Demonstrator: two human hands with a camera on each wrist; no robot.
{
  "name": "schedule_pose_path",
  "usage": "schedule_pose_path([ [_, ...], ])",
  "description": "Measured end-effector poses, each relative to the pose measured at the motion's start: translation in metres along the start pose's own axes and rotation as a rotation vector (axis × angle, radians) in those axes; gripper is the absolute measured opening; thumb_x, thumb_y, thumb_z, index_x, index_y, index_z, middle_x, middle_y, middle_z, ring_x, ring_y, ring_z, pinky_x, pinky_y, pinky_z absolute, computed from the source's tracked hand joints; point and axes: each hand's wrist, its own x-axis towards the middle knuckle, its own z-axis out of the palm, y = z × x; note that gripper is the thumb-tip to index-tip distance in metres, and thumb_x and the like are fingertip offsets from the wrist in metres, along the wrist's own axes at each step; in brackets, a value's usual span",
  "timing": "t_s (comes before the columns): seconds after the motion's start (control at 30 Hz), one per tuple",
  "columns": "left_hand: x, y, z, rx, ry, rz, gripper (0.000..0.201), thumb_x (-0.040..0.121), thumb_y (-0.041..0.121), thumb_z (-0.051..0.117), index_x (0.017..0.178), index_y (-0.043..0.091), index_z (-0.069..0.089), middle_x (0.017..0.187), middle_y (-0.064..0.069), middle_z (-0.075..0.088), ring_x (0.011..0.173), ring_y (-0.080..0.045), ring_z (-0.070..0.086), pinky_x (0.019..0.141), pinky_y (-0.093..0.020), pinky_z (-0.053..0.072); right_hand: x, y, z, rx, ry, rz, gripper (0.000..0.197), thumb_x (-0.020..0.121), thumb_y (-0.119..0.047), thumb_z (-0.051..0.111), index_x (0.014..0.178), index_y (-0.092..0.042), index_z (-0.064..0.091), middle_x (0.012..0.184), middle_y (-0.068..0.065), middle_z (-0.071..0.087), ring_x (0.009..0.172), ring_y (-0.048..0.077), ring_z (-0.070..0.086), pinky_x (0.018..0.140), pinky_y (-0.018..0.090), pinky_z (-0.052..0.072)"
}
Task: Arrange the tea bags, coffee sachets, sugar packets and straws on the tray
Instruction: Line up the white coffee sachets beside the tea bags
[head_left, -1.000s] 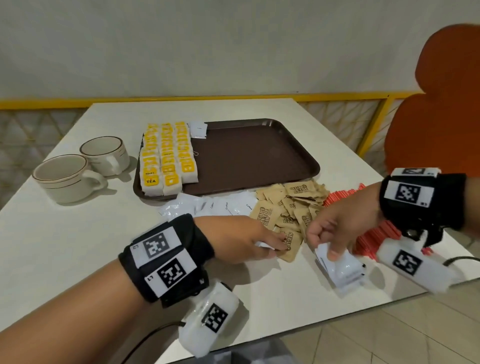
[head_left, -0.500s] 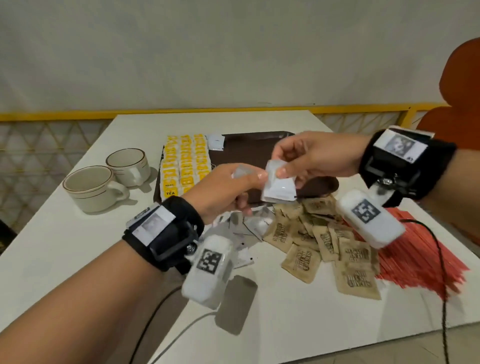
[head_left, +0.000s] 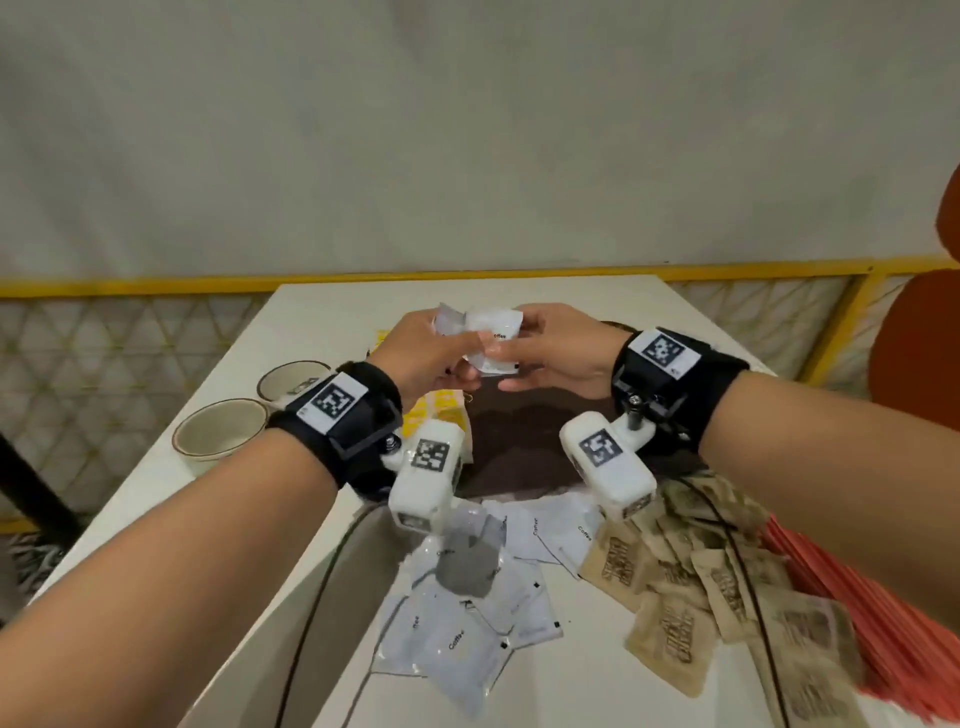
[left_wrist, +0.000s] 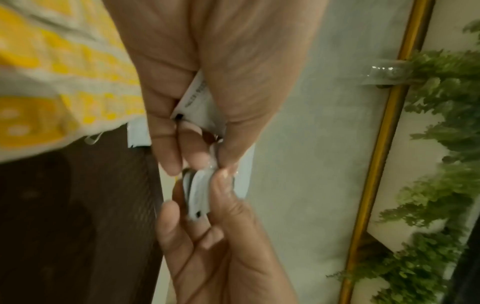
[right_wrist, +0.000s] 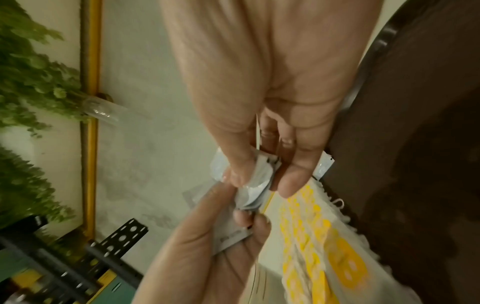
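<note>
Both hands are raised above the brown tray (head_left: 524, 457) and hold a small stack of white coffee sachets (head_left: 491, 340) between them. My left hand (head_left: 441, 358) pinches the stack's left end, my right hand (head_left: 540, 353) pinches its right end with thumb and fingers. The left wrist view shows the sachets (left_wrist: 200, 191) edge-on between both thumbs; the right wrist view shows the stack (right_wrist: 255, 185) the same way. Yellow tea bags (head_left: 431, 410) lie in rows on the tray's left side. More coffee sachets (head_left: 467, 618), brown sugar packets (head_left: 691, 587) and red straws (head_left: 857, 613) lie on the table in front.
Two cream cups (head_left: 221, 434) stand on the white table (head_left: 156, 499) left of the tray. A yellow rail (head_left: 156, 285) and lattice run behind the table. An orange chair (head_left: 914, 332) stands at the right. Cables from the wrist cameras trail over the packets.
Both hands rose from the table near the piles to above the tray, bringing sachets together into one stack held by both. The head view tilted down and closer.
</note>
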Motion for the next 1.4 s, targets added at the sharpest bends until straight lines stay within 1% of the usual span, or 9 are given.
schedule_pose_path([
  [0.1, 0.031, 0.016, -0.014, 0.121, -0.035, -0.017, 0.007, 0.093, 0.018, 0.061, 0.092, 0.012, 0.06, 0.074, 0.0, 0.062, 0.047, -0.01, 0.054, 0.051, -0.024, 0.05, 0.03, -0.002, -0.009, 0.03, 0.079, 0.033, 0.031, 0.091, -0.001, 0.06, 0.122, -0.002, 0.056, 0.113, 0.017, 0.06, 0.095, 0.025, 0.063, 0.071, 0.029, 0.06],
  [0.2, 0.067, 0.021, -0.025, 0.303, -0.077, -0.059, 0.007, 0.095, 0.019, 0.058, 0.095, 0.012, 0.058, 0.079, 0.0, 0.064, 0.05, -0.01, 0.056, 0.053, -0.024, 0.047, 0.059, 0.001, -0.02, -0.025, 0.061, 0.143, 0.031, 0.093, -0.004, 0.058, 0.124, -0.002, 0.055, 0.113, 0.016, 0.061, 0.098, 0.027, 0.061, 0.076, 0.032, 0.058],
  [0.43, 0.137, 0.012, -0.027, 0.905, -0.206, -0.052, 0.007, 0.085, 0.017, 0.068, 0.091, 0.014, 0.067, 0.066, 0.007, 0.06, 0.056, -0.008, 0.052, 0.042, -0.013, 0.039, 0.112, 0.017, -0.043, -0.297, 0.13, 0.23, 0.022, 0.083, -0.003, 0.07, 0.097, -0.012, 0.056, 0.119, 0.022, 0.062, 0.107, 0.036, 0.064, 0.094, 0.05, 0.052],
  [0.57, 0.166, 0.006, -0.028, 1.084, -0.217, -0.047, 0.021, 0.085, 0.028, 0.069, 0.097, 0.011, 0.069, 0.067, 0.005, 0.055, 0.057, -0.008, 0.048, 0.049, -0.019, 0.036, 0.132, 0.031, -0.046, -0.264, 0.12, 0.25, 0.029, 0.086, -0.002, 0.068, 0.112, -0.004, 0.057, 0.122, 0.022, 0.059, 0.11, 0.036, 0.062, 0.089, 0.045, 0.055],
  [0.8, 0.197, -0.013, -0.034, 1.198, -0.272, -0.048, 0.029, 0.085, 0.03, 0.069, 0.102, 0.007, 0.071, 0.088, -0.006, 0.064, 0.076, -0.017, 0.054, 0.06, -0.022, 0.039, 0.152, 0.053, -0.052, -0.294, 0.182, 0.274, 0.016, 0.085, -0.004, 0.07, 0.099, -0.002, 0.063, 0.082, 0.01, 0.056, 0.068, 0.017, 0.055, 0.083, 0.041, 0.058],
  [0.93, 0.204, -0.019, -0.036, 1.22, -0.259, -0.027, 0.028, 0.088, 0.027, 0.065, 0.106, 0.006, 0.071, 0.105, -0.009, 0.067, 0.091, -0.019, 0.056, 0.076, -0.027, 0.043, 0.153, 0.061, -0.051, -0.35, 0.216, 0.26, 0.013, 0.079, -0.006, 0.076, 0.085, -0.009, 0.065, 0.088, 0.009, 0.065, 0.08, 0.019, 0.062, 0.063, 0.026, 0.055],
  [1.07, 0.208, -0.027, -0.035, 1.263, -0.285, -0.048, 0.03, 0.088, 0.028, 0.065, 0.104, 0.003, 0.071, 0.096, -0.008, 0.063, 0.085, -0.019, 0.052, 0.062, -0.022, 0.037, 0.154, 0.062, -0.05, -0.358, 0.231, 0.243, 0.023, 0.073, -0.006, 0.082, 0.082, -0.014, 0.062, 0.091, 0.005, 0.064, 0.082, 0.019, 0.064, 0.062, 0.024, 0.055],
  [1.33, 0.215, -0.021, -0.05, 1.251, -0.184, -0.058, 0.029, 0.085, 0.027, 0.068, 0.104, 0.005, 0.07, 0.099, -0.008, 0.064, 0.083, -0.02, 0.053, 0.068, -0.027, 0.04, 0.152, 0.06, -0.049, -0.27, 0.185, 0.289, 0.032, 0.07, 0.003, 0.081, 0.09, -0.008, 0.058, 0.089, 0.015, 0.065, 0.077, 0.025, 0.068, 0.078, 0.034, 0.059],
  [1.4, 0.215, -0.016, -0.054, 1.218, -0.164, -0.079, 0.024, 0.087, 0.022, 0.065, 0.104, 0.006, 0.07, 0.099, -0.006, 0.066, 0.078, -0.018, 0.054, 0.069, -0.026, 0.043, 0.153, 0.059, -0.049, -0.246, 0.197, 0.282, 0.031, 0.071, 0.003, 0.08, 0.09, -0.007, 0.058, 0.091, 0.016, 0.066, 0.086, 0.029, 0.07, 0.083, 0.038, 0.058],
])
